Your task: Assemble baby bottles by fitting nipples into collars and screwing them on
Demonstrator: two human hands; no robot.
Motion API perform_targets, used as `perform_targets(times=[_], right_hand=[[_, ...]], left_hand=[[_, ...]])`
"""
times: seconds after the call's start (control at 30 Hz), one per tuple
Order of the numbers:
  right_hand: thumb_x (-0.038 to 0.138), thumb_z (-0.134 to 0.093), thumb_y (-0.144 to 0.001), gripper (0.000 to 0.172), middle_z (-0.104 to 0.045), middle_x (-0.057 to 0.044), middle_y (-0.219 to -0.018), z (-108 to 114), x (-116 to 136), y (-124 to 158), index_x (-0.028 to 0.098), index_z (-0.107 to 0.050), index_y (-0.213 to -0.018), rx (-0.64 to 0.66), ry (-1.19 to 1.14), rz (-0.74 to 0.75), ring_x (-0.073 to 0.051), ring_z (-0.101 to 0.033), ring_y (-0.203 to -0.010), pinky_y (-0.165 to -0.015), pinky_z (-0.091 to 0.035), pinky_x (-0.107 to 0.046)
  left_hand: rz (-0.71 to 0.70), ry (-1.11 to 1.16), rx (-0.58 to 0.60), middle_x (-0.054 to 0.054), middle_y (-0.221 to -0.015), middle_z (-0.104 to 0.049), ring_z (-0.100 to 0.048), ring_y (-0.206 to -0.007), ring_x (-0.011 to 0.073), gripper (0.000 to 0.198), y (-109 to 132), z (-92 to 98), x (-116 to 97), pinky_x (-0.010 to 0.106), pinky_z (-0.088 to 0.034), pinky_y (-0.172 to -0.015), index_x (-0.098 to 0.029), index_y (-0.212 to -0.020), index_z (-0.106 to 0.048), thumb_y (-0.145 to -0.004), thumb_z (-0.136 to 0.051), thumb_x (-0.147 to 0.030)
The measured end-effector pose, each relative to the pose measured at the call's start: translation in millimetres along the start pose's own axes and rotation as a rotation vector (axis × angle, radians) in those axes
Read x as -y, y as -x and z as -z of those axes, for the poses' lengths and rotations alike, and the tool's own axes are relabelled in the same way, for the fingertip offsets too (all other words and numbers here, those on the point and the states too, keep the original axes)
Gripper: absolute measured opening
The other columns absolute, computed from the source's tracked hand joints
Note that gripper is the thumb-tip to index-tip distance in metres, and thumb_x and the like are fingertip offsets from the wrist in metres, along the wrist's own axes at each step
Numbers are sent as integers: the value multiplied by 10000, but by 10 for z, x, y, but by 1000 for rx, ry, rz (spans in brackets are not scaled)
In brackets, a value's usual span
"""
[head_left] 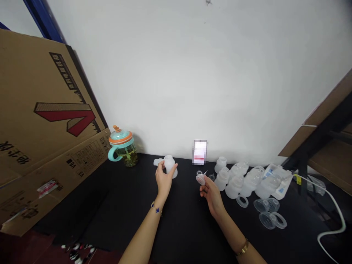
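My left hand (163, 180) is closed around a frosted white bottle-shaped piece (169, 163), which has a narrow open top and a flared base on the black table. Just left of it, another pale flat part (157, 161) shows behind my fingers. Between the thumb and fingers of my right hand (213, 196) is a small clear round cap (200, 179), tilted and held above the table. Small clear ring-like pieces (211, 176) lie right behind that hand. Beside it stand several frosted bottle-shaped pieces (234, 186) in a cluster.
A teal-handled glass teapot (128, 156) stands at the back left beside a large cardboard box (41, 121). A blurred upright card or screen (200, 152) leans at the wall. Clear domed pieces (266, 220), a loose ring (242, 201) and a white cable (339, 212) lie right.
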State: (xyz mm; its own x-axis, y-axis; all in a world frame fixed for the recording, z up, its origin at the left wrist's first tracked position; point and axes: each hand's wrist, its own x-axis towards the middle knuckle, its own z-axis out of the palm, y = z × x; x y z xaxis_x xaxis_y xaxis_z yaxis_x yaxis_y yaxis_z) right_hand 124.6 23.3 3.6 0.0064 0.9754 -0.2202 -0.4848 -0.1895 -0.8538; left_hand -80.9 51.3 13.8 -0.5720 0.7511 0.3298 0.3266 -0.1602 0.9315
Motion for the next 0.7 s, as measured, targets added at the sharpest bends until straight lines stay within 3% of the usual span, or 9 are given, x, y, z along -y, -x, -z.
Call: perform_targets(times=[0.13,0.3,0.47,0.7], right_hand=[[505,-776,-762,351,-678,-15,-864,-16,9,16,229,-705,-966,9,4,25,-130,-542,-595,-469,-434,-256],[503,-766,-767,372,-694,-18,-932,2,-16,-1,239,-716,-1024,25,-13,48,-109,-506,-552,-466,-414,-260],[504,-735,-786,365,-670,0,-886,5,-28,-8,254,-738,-1051,47,-30,40,-98,-475,-533,-471,-399,-262],[530,-718,-763,381,-643,0,-807,-31,-5,14,255,-756,-1024,42,-31,21,-99,-452,-505,-460,-385,-268]], left_hand=[[129,229,197,56,-988,-683,-659,-870,210,488,180,-118,-70,297,-491,-778,-191,-1036,-600,-738,-758,-544],[406,522,408,48,-897,-690,-648,-797,176,470,426,-252,-112,269,-490,-737,-150,-968,-646,-756,-749,-557],[688,639,471,65,-875,-707,-654,-742,164,548,538,-329,-71,261,-502,-686,-141,-1028,-664,-708,-791,-567],[809,682,508,47,-787,-676,-643,-641,152,508,547,-351,-99,254,-499,-595,-136,-1012,-646,-762,-750,-566]])
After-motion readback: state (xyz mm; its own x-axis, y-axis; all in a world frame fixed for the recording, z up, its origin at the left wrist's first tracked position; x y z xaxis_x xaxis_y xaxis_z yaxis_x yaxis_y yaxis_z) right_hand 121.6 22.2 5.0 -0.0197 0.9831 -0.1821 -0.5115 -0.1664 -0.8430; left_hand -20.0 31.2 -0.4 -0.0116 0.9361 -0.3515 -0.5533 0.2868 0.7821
